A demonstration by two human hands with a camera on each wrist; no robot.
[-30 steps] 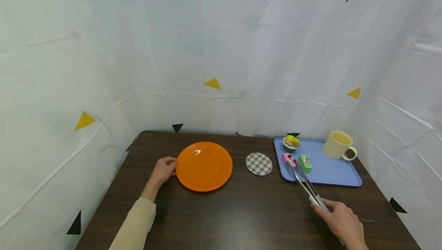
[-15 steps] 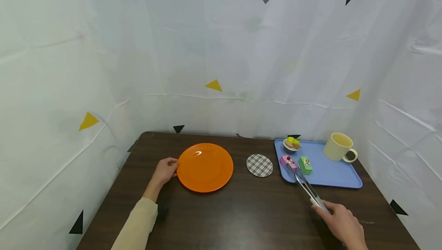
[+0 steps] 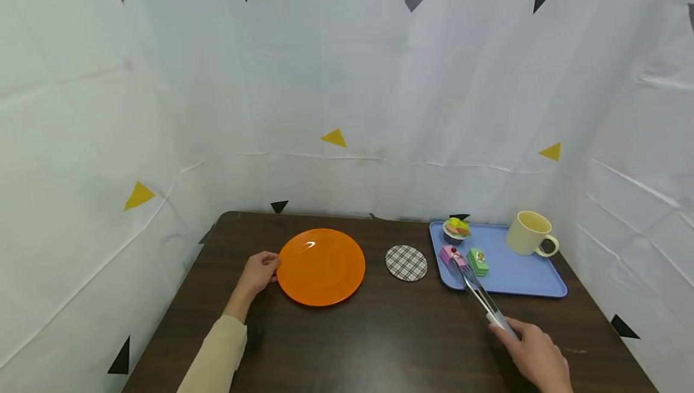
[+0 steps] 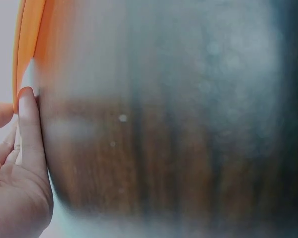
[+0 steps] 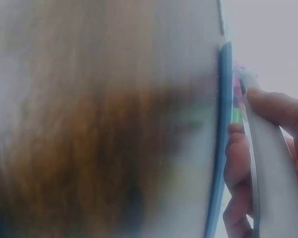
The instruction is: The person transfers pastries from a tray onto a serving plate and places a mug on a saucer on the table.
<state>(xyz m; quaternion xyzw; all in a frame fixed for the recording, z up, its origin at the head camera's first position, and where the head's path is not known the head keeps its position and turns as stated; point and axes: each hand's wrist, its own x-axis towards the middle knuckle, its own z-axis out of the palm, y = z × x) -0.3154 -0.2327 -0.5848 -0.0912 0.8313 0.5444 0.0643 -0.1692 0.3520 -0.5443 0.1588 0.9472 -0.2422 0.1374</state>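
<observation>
On the table's left half lies an orange plate. My left hand pinches its left rim between thumb and fingers; the left wrist view shows the plate's edge between them. My right hand grips metal tongs, which reach up and left over the blue tray's front edge. Their tips are at a small pink toy cake with a red topping; whether they clamp it cannot be told. Just right of the tips sits a green toy cake.
A toy cupcake with yellow topping stands at the tray's back left corner. At the tray's right end is a pale yellow mug, handle to the right. A round checked coaster lies between plate and tray. White sheeting surrounds the table.
The arms of the tongs have drawn closer together at the pink cake, which has shifted slightly left. My left hand keeps its place on the plate. The head view has tilted a little.
</observation>
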